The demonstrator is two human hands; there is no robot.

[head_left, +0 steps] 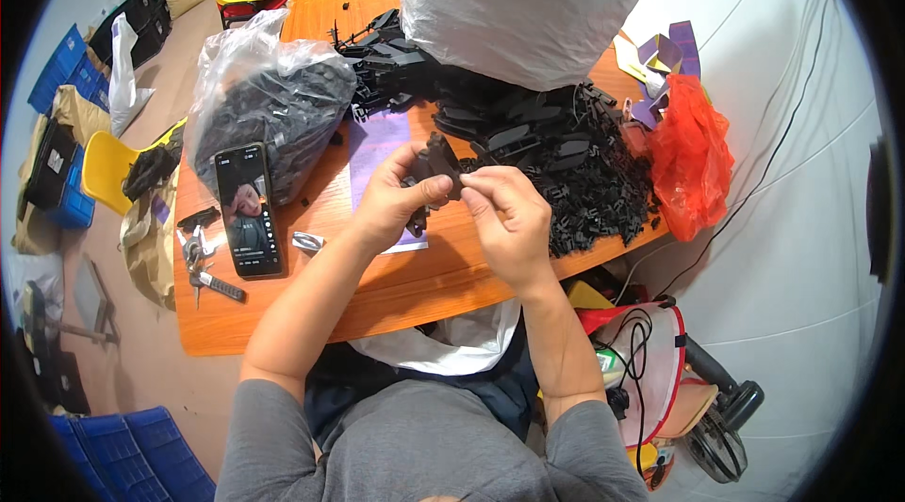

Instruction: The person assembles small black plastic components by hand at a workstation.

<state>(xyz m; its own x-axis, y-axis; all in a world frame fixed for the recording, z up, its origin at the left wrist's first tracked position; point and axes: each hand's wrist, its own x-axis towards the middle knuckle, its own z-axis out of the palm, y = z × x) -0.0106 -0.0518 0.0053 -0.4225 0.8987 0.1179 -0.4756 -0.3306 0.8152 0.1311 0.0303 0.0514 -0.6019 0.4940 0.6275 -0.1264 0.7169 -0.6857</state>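
Note:
My left hand (pixel 385 202) grips a dark, elongated plastic part (pixel 439 157) between thumb and fingers, above the orange-brown table (pixel 349 302). Against the right side of that part, my right hand (pixel 514 227) pinches thumb and forefinger together. Whatever is between those fingertips is too small or hidden to make out. More black pieces show just below my left fingers, partly covered. Under my hands lies a purple-and-white sheet (pixel 377 155). A heap of small black plastic pieces (pixel 599 196) spreads to the right, with longer black shells (pixel 528 136) behind it.
At left, a clear bag of black parts (pixel 273 111) stands behind a lit phone (pixel 249 219) and keys (pixel 200 262). A large white sack (pixel 528 7) rises at the back. A red plastic bag (pixel 693 158) sits on the right edge; a white cloth (pixel 452 344) covers my lap.

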